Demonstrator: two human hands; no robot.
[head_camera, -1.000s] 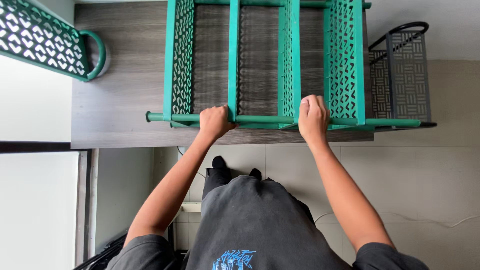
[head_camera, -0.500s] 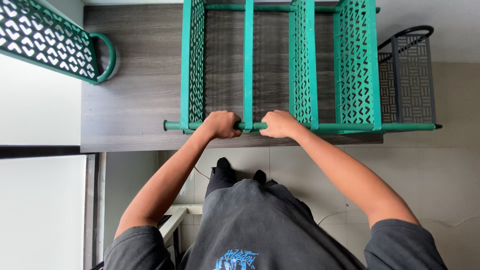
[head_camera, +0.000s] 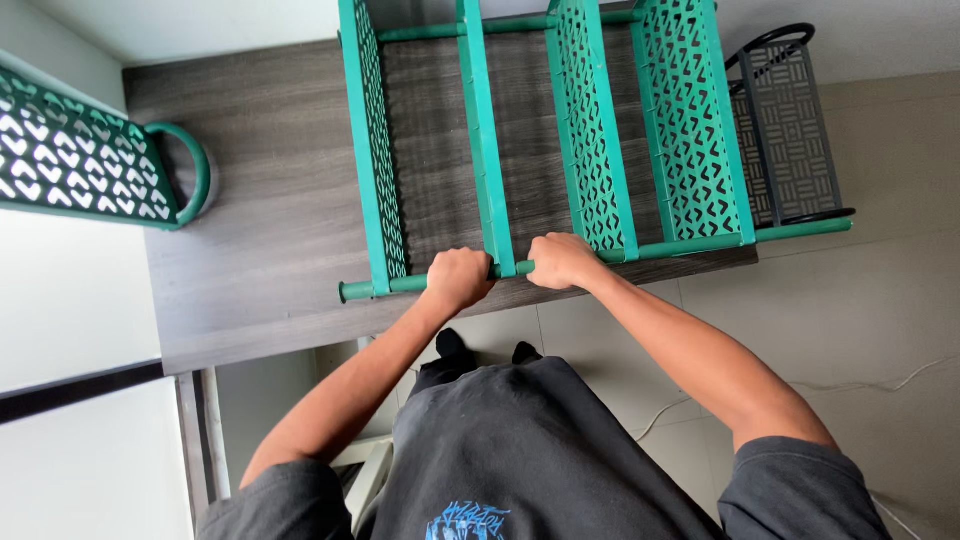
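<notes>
Head view: green metal rack (head_camera: 560, 150) lies on the dark wood worktop (head_camera: 270, 250), long axis running away from the person. Left hand (head_camera: 458, 280) and right hand (head_camera: 562, 260) both closed around its near crossbar (head_camera: 650, 247), either side of the centre upright, equally near.

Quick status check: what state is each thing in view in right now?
Left hand: fist closed round the green rail.
Right hand: closed on the same rail.
Green rack: lying on the wooden table.
Black rack: beside it, untouched.
Loose green panel: at the left, untouched.
</notes>
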